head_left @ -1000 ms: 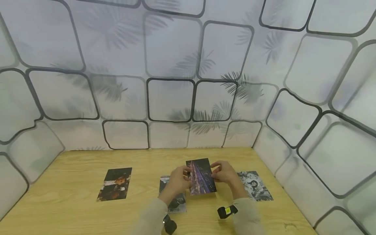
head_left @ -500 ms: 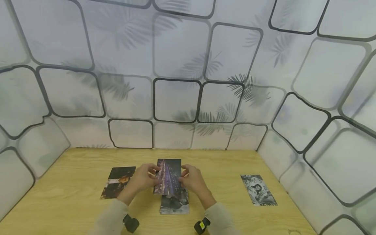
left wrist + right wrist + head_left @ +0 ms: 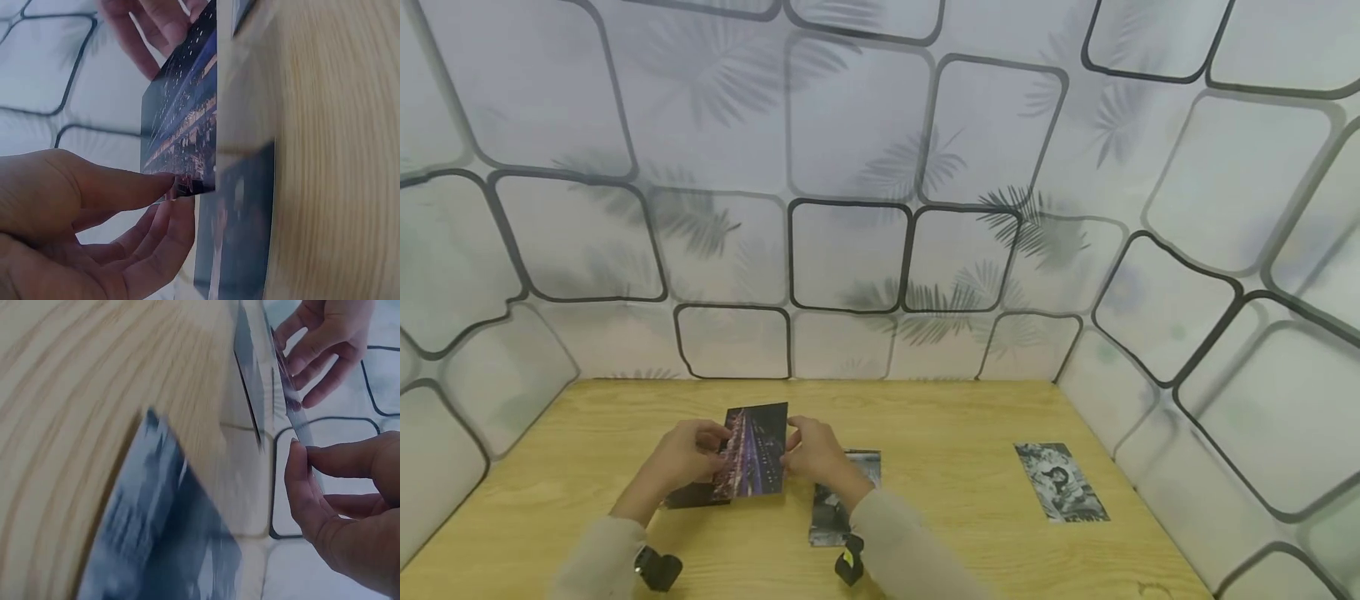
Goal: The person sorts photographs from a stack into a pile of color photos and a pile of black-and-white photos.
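Observation:
Both hands hold one photo print (image 3: 756,450) of a purple-lit night city scene, raised off the table. At its left edge the left hand (image 3: 681,457) pinches it between thumb and fingers, which the left wrist view shows up close. My right hand (image 3: 817,454) pinches the opposite edge, seen plainly in the right wrist view. Beneath the held print lies a dark photo (image 3: 696,496), mostly covered by it and the left hand. Under the right forearm is a black-and-white photo (image 3: 830,521), partly hidden by the sleeve.
Another black-and-white photo (image 3: 1062,482), showing a figure, lies at the right of the wooden table (image 3: 955,500). A patterned wall covering (image 3: 850,250) rises behind the table and along both sides. Each wrist wears a small black camera.
Both hands have carried the night city photo leftward, from right of the middle photo, across its top, to over the dark photo at left. The photos on the table stay put.

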Action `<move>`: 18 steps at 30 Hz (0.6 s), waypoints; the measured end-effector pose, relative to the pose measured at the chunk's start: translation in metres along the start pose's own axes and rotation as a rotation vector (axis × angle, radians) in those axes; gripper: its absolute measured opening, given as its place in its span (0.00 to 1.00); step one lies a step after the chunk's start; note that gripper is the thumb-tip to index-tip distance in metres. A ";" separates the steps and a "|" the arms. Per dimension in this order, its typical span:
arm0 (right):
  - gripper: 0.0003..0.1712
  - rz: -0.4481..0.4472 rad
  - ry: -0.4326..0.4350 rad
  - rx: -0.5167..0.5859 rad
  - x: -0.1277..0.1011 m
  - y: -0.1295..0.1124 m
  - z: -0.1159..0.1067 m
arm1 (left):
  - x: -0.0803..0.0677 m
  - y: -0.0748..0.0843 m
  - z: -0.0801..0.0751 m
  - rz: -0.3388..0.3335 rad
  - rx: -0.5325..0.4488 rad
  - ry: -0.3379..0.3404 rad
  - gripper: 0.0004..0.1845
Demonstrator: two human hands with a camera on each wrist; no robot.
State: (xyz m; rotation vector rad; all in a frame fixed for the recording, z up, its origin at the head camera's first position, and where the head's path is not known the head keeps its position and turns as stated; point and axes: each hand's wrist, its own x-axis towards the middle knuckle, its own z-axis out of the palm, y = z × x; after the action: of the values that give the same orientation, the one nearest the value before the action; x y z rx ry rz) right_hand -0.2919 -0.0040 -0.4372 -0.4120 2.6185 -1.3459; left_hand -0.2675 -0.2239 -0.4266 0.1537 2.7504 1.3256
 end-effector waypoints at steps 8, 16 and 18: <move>0.45 0.019 -0.024 -0.071 0.022 -0.020 0.043 | -0.001 -0.036 -0.026 -0.052 0.065 0.012 0.23; 0.47 0.025 -0.023 -0.169 0.026 -0.026 0.056 | 0.000 -0.047 -0.029 -0.060 0.108 0.052 0.23; 0.46 0.018 -0.015 -0.222 0.028 -0.025 0.058 | 0.000 -0.049 -0.030 -0.051 0.124 0.049 0.22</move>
State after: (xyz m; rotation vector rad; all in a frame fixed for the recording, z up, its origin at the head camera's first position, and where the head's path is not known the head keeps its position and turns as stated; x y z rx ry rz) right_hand -0.2983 -0.0718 -0.4507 -0.4255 2.7613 -1.0449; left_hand -0.2733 -0.2774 -0.4465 0.0594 2.8575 1.1628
